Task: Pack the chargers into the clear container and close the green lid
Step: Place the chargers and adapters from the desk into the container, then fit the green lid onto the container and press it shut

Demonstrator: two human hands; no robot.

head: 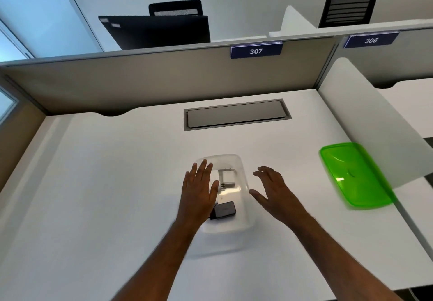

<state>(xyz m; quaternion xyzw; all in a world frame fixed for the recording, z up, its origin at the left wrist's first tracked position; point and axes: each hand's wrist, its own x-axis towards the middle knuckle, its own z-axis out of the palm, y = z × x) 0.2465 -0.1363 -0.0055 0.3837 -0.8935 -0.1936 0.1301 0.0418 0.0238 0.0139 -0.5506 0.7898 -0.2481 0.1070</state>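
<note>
Open hands [199, 190] (seemingly) flanking container [243, 176]

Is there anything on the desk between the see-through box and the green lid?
No. In the head view, only bare white desk lies between the clear container and the green lid. The right hand hovers above that stretch, beside the container.

Two bare forearms in view, entering from bottom edge of frame. No sleeves visible up to frame edge. Left hand [199, 190] bare: no glove, no ring, no watch or band at wrist. Right hand [273, 189] likewise bare, no jewellery, no wrist strap. Fingers long and slim; nails not legible through motion blur. Light hair on forearms faintly visible. No tattoos or other markings discernible on either arm.
</note>
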